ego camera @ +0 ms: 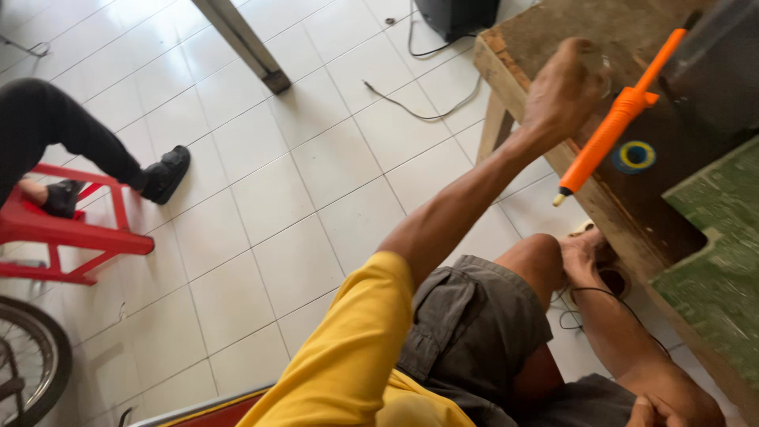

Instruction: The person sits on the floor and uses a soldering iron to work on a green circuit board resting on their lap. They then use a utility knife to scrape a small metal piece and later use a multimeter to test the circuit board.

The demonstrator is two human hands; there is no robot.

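My left hand [565, 87] reaches out over the near corner of a worn wooden table [545, 35]. Its back faces me and the fingers curl down, so what they hold is hidden. Just to its right an orange-handled soldering tool [613, 130] lies slanted on the table, its metal tip poking past the edge. A small blue and yellow ring [634, 156] sits beside the tool. A green circuit board [711, 253] lies at the right. Only a bit of my right hand [650, 411] shows at the bottom edge, near my knee.
White tiled floor [277, 198] spreads to the left. Another person's legs in black with black shoes [162, 174] rest by a red plastic stool [71, 237]. A bicycle wheel [32, 364] is at the bottom left. A black box [455, 14] and loose cables [427, 115] lie near the table.
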